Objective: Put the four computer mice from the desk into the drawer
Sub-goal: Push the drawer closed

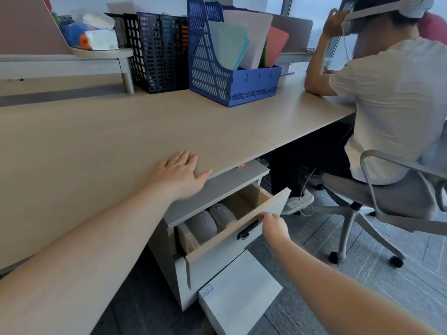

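Flat and open, the left hand (180,174) rests palm-down on the desk (101,141) near its front edge, holding nothing. Fingers of the right hand (274,226) curl over the top edge of the drawer (217,252) front, beside its black handle (247,230). Only two pale mice (212,220) show inside the half-open drawer; the pedestal top hides the rest of the interior.
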Action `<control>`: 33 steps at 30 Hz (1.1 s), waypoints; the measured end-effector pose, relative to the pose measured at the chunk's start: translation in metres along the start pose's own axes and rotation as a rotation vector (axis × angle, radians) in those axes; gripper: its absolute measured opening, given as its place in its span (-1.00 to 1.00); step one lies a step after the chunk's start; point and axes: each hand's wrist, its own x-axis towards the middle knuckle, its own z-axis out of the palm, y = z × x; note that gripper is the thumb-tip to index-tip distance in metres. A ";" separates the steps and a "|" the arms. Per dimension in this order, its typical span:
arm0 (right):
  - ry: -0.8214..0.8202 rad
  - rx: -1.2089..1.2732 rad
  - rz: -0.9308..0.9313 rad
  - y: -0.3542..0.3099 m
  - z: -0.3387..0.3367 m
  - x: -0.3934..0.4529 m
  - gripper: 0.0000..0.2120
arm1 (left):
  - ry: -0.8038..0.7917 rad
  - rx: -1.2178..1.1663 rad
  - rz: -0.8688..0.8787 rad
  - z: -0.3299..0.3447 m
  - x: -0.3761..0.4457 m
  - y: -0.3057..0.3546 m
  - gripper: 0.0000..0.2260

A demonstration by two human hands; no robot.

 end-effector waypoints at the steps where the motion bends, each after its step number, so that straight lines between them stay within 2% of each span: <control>1: -0.014 0.099 0.024 -0.003 0.006 0.003 -0.64 | -0.008 -0.008 0.012 -0.001 0.002 -0.002 -0.36; 5: -0.096 0.145 0.015 -0.018 0.027 0.008 -0.63 | -0.003 -0.018 0.029 -0.003 0.014 -0.009 -0.41; 12: -0.096 0.103 -0.034 -0.037 0.043 0.016 -0.56 | -0.005 -0.011 0.047 -0.003 0.026 -0.014 -0.44; 26: -0.082 0.080 -0.121 -0.037 0.063 0.043 -0.60 | 0.006 -0.004 0.046 -0.002 0.025 -0.012 -0.43; 30: -0.142 -0.005 -0.050 -0.037 0.060 0.044 -0.52 | 0.005 0.001 0.046 -0.003 0.024 -0.012 -0.43; 33: -0.176 -0.108 -0.078 -0.035 0.051 0.046 -0.40 | 0.010 -0.002 0.052 -0.003 0.023 -0.012 -0.43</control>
